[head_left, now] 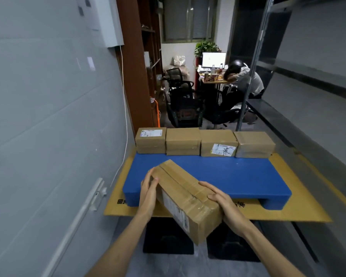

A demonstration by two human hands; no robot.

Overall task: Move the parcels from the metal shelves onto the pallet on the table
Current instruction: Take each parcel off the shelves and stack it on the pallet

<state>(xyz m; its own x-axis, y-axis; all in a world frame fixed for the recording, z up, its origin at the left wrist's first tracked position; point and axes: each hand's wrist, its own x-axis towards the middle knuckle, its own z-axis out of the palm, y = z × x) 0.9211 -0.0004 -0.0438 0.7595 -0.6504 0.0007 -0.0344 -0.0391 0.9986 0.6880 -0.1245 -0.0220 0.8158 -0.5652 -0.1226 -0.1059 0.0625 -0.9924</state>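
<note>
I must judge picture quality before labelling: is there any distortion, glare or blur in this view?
Head view: wide-angle distortion slants the wall lines and the metal post near the edges. Head view: the tape on the held parcel shows mild glare and the monitor is blown out. The blue pallet looks sharp, and the room behind is dim.

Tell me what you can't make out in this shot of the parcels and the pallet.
Head view only.
- Label on the held parcel: print too small and blurred.
- Held parcel's underside: turned away from the camera.
- Table top: covered by the cardboard sheet under the blue pallet.
- Metal shelves: cut off by the right edge; any parcels on them unseen.
</note>
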